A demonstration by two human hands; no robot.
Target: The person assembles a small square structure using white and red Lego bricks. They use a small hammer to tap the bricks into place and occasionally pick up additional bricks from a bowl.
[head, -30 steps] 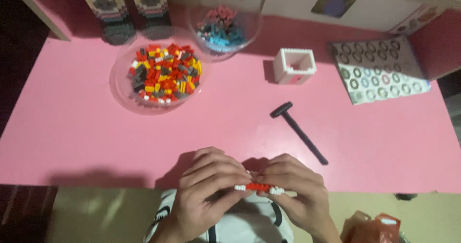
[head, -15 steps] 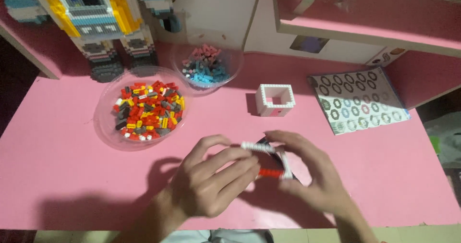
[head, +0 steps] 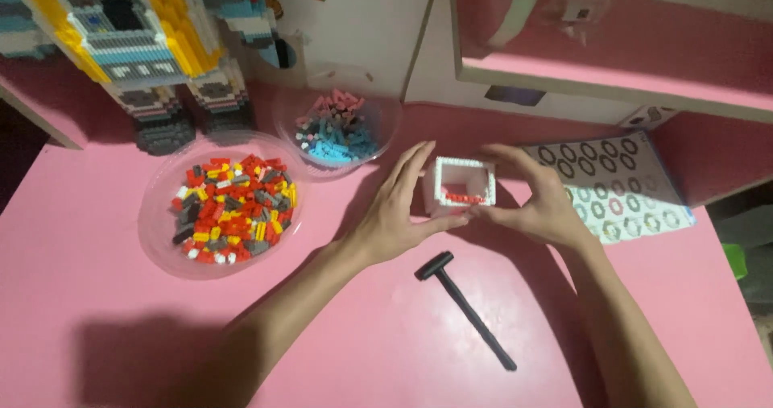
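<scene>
A small white square frame of bricks [head: 461,186] stood on the pink table [head: 362,352], toward the far middle, with a short red-and-white brick strip [head: 465,198] sitting at its near inner wall. The left hand [head: 398,211] lay against the frame's left side, fingers stretched long and held together, thumb reaching under the near edge. The right hand [head: 543,198] curved around the right side, fingers arched over the far corner and thumb toward the strip; whether it pinched the strip or only pressed on it could not be made out.

Just in front of the hands a black hammer-shaped tool [head: 465,309] lay slantwise on the table, untouched. To the left sat a clear shallow bowl [head: 161,239] heaped with red, yellow, grey and white bricks, and behind it, near the left fingertips, a second clear bowl [head: 378,130] of blue and pink pieces. Right of the right hand rested a flat sheet printed with rings [head: 636,194]. At the far left corner rose a tall brick model [head: 145,45] in yellow, blue, white and grey.
</scene>
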